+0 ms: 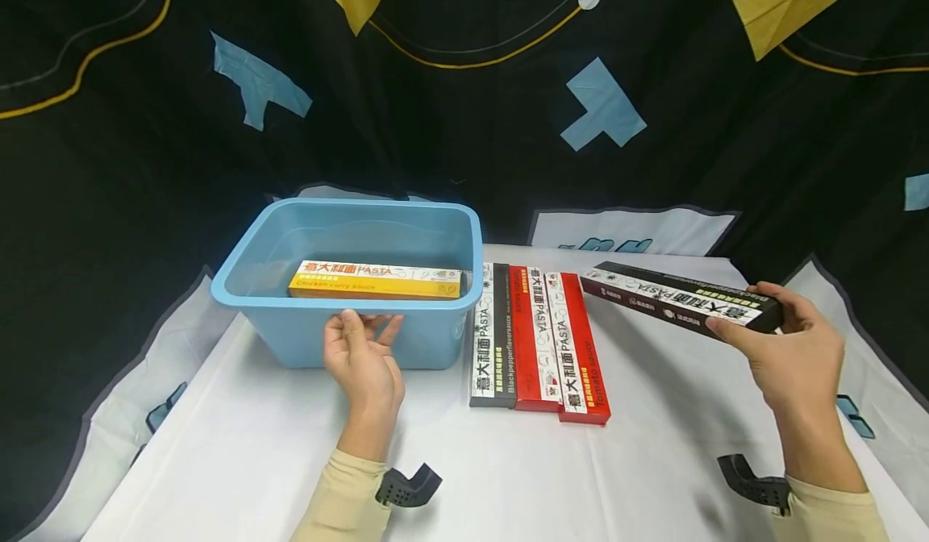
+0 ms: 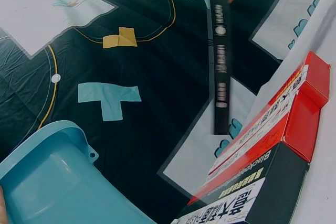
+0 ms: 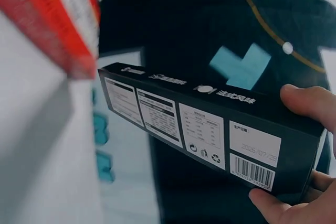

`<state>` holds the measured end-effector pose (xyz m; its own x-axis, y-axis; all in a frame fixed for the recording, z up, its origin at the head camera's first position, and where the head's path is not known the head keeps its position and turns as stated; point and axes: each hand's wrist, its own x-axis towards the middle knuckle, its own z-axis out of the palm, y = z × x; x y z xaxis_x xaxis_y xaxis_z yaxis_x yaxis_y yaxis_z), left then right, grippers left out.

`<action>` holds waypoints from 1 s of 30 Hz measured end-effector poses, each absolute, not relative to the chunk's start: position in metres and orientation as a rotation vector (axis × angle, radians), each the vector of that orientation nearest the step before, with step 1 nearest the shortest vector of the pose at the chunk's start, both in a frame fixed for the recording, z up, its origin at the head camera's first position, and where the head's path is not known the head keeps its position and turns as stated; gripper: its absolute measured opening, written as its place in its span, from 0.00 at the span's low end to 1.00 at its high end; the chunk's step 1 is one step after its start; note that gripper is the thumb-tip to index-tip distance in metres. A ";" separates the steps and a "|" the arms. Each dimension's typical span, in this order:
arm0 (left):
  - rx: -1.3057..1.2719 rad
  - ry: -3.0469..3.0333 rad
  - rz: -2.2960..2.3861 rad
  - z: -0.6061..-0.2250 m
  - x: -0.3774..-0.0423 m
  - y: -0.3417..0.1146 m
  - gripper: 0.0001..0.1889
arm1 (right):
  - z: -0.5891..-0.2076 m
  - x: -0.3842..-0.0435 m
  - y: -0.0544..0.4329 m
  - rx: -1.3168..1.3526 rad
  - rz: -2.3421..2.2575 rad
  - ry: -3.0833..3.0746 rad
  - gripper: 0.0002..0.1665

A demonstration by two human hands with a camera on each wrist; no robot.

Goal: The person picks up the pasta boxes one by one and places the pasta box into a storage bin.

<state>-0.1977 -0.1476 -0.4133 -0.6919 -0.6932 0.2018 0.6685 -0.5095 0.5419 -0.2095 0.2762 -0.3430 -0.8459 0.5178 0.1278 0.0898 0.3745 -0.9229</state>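
Note:
My left hand [image 1: 366, 364] touches the front of a light blue plastic bin [image 1: 290, 328] just under its rim, thumb and fingers below the lip. Inside the bin lies a yellow-and-white chicken curry sauce pasta box [image 1: 377, 282]. At the right, my right hand [image 1: 794, 344] grips one end of a black-and-white pasta box [image 1: 675, 296], holding it tilted above the table. The right wrist view shows the thumb on one face of this black pasta box [image 3: 205, 114] and fingers below. Its barcode panel faces that camera.
Right of the bin, a black pasta box [image 1: 493, 336] and red pasta boxes [image 1: 584, 348] lie side by side, the rightmost sticking out nearer to me. A white cloth covers the table [image 1: 508, 477]. Behind hangs a dark patterned cloth [image 1: 464, 122].

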 end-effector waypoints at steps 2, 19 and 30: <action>0.054 -0.769 -2.203 -0.412 -0.198 -0.148 0.13 | -0.334 -0.212 0.268 -0.462 1.568 -2.134 0.46; 0.042 -0.765 -2.207 -0.413 -0.197 -0.152 0.13 | -0.295 -0.238 0.154 0.431 2.102 -1.771 0.36; 0.052 -0.737 -2.212 -0.413 -0.197 -0.147 0.12 | -0.304 -0.262 0.069 0.572 2.112 -2.254 0.37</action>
<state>-0.1965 -0.1473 -0.4126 -0.6892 -0.6985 0.1926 0.6745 -0.5214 0.5228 -0.2620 0.0690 -0.3040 -0.9337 -0.2615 0.2447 -0.2612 0.0297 -0.9648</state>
